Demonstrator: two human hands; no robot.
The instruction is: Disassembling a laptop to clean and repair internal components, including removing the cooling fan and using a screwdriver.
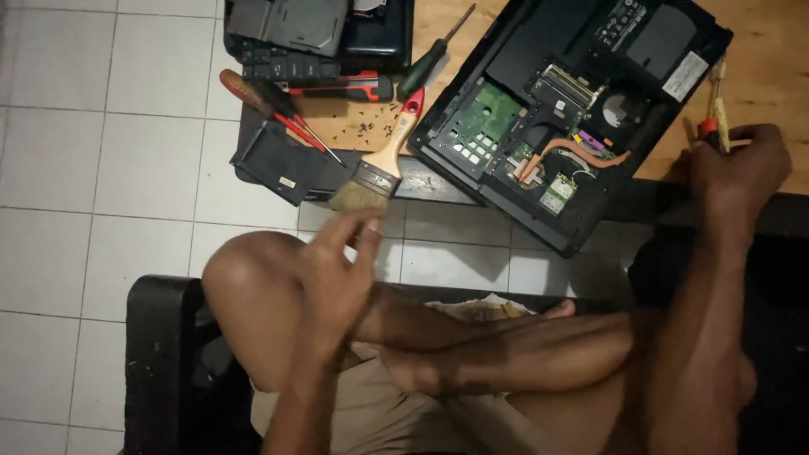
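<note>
The right hand (742, 164) is closed around a yellow-and-red handled tool (716, 114) at the table's (758, 67) edge, just beside the opened laptop (573, 109) with its circuit board bare. The left hand (337, 270) hangs open over the knee, fingers loose, just below the paintbrush (379, 164) lying among scattered screws (371, 126) and screwdrivers (278, 109).

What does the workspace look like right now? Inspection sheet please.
Surface: wooden table, its dark front edge facing the person.
Job's things: opened laptop, circuit boards and copper heat pipe exposed; paintbrush overhanging the edge.
Clutter: screwdrivers, loose screws, black cover panel, a second dark device.
Hands: left hand raised just below the brush bristles, blurred; right hand closed on a red-and-yellow-handled tool.
Cables: nothing seen.
Surroundings: white tiled floor, dark seat, crossed bare legs.
</note>
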